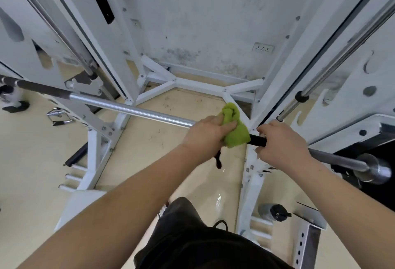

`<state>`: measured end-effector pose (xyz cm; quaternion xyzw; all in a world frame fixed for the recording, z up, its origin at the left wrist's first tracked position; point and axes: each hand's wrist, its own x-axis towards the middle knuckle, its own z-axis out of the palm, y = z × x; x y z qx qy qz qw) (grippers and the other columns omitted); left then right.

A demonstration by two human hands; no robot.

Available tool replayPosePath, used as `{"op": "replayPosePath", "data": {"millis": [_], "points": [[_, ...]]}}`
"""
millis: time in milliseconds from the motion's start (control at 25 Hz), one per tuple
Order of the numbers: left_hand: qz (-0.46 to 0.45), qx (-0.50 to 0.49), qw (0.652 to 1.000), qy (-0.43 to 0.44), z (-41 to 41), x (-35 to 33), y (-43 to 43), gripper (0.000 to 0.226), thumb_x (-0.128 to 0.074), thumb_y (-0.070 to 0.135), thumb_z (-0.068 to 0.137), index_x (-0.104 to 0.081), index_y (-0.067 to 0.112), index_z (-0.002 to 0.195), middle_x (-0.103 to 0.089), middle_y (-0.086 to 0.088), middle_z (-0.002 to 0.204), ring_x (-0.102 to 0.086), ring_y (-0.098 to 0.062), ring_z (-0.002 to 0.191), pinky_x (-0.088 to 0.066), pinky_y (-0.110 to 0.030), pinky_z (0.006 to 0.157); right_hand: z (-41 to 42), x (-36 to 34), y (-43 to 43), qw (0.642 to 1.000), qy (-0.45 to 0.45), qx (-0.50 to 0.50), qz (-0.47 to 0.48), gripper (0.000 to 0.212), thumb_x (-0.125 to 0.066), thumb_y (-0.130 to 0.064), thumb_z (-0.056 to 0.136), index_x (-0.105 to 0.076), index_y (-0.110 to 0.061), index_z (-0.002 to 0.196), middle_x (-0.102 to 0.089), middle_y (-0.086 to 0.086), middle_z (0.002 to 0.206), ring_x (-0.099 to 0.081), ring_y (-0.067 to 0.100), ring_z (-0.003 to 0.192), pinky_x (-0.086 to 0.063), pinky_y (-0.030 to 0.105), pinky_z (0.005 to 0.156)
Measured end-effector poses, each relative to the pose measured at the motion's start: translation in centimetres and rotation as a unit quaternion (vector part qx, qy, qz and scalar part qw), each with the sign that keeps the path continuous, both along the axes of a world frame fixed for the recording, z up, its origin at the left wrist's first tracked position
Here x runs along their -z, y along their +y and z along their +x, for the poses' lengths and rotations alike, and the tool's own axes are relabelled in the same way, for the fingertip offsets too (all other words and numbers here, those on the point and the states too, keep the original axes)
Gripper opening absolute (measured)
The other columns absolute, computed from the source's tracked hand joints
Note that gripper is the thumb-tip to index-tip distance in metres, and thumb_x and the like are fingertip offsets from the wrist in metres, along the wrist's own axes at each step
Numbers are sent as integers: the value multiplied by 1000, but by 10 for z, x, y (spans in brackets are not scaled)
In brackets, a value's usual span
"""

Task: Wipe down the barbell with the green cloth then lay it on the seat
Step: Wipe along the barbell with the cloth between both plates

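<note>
Meanwhile, we are standing inside a white weight rack (119, 40), looking down along both bare forearms at a barbell (132, 109) that is running across the view from the left edge to the lower right. Our left hand (208, 135) is closing around a bunched green cloth (234, 127), pressing it onto the bar where the bright chrome shaft is giving way to a darker section; the cloth is wrapping over the top of the bar and sticking up past the fingers. Our right hand (282, 142) is gripping the bar itself just beside the cloth, fingers curled over it, with a short black stretch of bar showing between the two hands. To the right of that hand the bar is continuing down to a chrome sleeve end (376, 170), which is sitting in front of a dark, padded-looking surface (382, 149); we cannot tell whether that is the seat. A thin black strap (218, 159) is hanging below the left wrist.

On the pale floor (27, 151), a dark bottle (273, 212) is lying near the rack's right foot, and a metal cable handle (57, 115) is resting at the left. A stained white wall (203, 22) with a socket (263, 48) is rising behind the frame. We are wearing dark clothing (192, 243), visible at the bottom edge.
</note>
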<state>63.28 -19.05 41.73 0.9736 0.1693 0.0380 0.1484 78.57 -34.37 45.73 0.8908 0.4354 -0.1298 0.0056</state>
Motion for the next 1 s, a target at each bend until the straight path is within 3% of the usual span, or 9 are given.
{"op": "replayPosePath", "data": {"millis": [160, 240, 320, 440, 560, 680, 760, 880, 1000], "points": [[-8, -116, 993, 24, -18, -7, 10, 46, -62, 29, 95, -54, 33, 140, -63, -2, 113, -59, -30, 103, -48, -35, 75, 12, -2, -25, 1000, -24, 18, -5, 20, -65, -20, 81, -64, -21, 101, -53, -1, 98, -53, 23, 97, -41, 32, 62], [41, -101, 994, 29, 4, -14, -16, 62, -64, 19, 91, -41, 35, 147, -60, -4, 111, -57, -30, 99, -44, -35, 75, 17, 1, -37, 999, -19, 33, -4, 14, -65, -19, 83, -64, -19, 97, -53, 0, 95, -55, 23, 94, -43, 32, 61], [81, -54, 994, 53, 30, -14, -50, 78, -65, 21, 87, -27, 38, 153, -56, -10, 118, -55, -34, 100, -45, -42, 88, 22, 6, -43, 999, -19, 33, 4, 10, -64, -20, 87, -69, -17, 96, -53, 0, 94, -54, 23, 91, -46, 33, 61], [84, -63, 993, 55, 48, -11, -57, 56, -59, 34, 94, -39, 38, 146, -54, -12, 123, -53, -36, 106, -43, -46, 96, 25, 9, -42, 999, -46, 19, 7, 12, -62, -23, 93, -72, -18, 98, -53, 0, 94, -53, 22, 91, -43, 33, 61], [42, -63, 996, 38, 21, -5, -30, 56, -62, 17, 92, -51, 36, 143, -57, -5, 119, -53, -31, 108, -46, -40, 87, 24, 11, -41, 997, -73, 15, 15, 15, -60, -23, 95, -73, -18, 100, -55, -1, 94, -54, 22, 92, -41, 32, 61], [38, -180, 982, -27, -15, 10, 0, 58, -65, 7, 86, -60, 31, 138, -61, -6, 116, -54, -33, 113, -51, -44, 91, 21, 13, -44, 995, -92, 10, 29, 17, -61, -22, 94, -75, -18, 101, -56, 0, 92, -54, 21, 90, -40, 31, 60], [31, -247, 967, -52, -4, 19, -24, 55, -67, 3, 83, -64, 24, 133, -63, -12, 119, -53, -39, 120, -49, -46, 100, 24, 11, -44, 996, -87, 5, 34, 17, -62, -22, 93, -77, -19, 101, -57, -1, 91, -54, 20, 89, -39, 30, 60], [17, -125, 986, -106, 32, 25, -73, 59, -75, -3, 73, -68, 18, 128, -65, -19, 122, -55, -44, 120, -48, -51, 105, 29, 10, -44, 996, -82, 3, 35, 18, -60, -24, 93, -77, -22, 100, -56, -2, 91, -56, 21, 95, -31, 28, 58], [-8, -14, 994, -110, 18, 26, -39, 70, -75, -9, 67, -68, 18, 131, -64, -16, 122, -59, -39, 110, -55, -46, 90, 28, 10, -44, 997, -68, 15, 41, 20, -59, -26, 94, -77, -24, 101, -57, -3, 92, -56, 21, 97, -37, 30, 62]]}}
